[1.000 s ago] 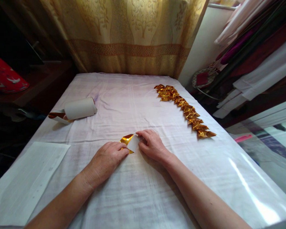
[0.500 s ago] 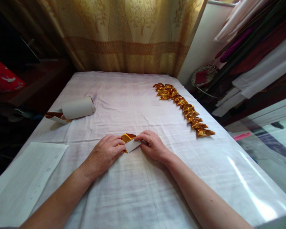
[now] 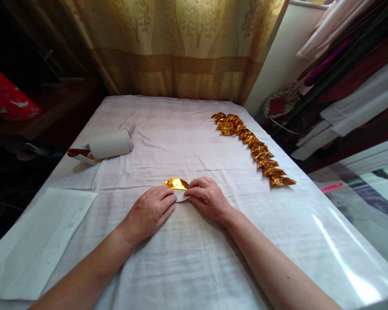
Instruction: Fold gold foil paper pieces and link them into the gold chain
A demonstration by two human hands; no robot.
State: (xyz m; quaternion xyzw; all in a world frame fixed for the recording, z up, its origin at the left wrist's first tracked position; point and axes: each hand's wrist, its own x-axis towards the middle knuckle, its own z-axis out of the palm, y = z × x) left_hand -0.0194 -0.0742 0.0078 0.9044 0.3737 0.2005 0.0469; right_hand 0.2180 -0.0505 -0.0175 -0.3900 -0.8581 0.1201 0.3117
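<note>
Between my hands, low over the cloth-covered table, is a partly folded piece of gold foil paper (image 3: 177, 184), shiny gold on its far part and white on the near flap. My left hand (image 3: 151, 208) is closed on its left end, fingers laid over the edge. At the other end, my right hand (image 3: 207, 196) pinches the paper between thumb and fingers. The fingers hide both ends. Off to the right lies a row of folded gold foil pieces (image 3: 260, 151), overlapping one another in a line.
A white-backed roll of foil paper (image 3: 111, 144) lies at the left of the table (image 3: 168, 125), its loose end curling out gold. Nearer me is a flat white sheet (image 3: 48, 241). A patterned curtain (image 3: 181, 64) hangs behind; clothes (image 3: 358, 103) hang at the right.
The white flap, standing out broad and slanted before, now shows as a smaller strip, and more gold faces up. Both hands stay on the paper. The whole view has shifted slightly.
</note>
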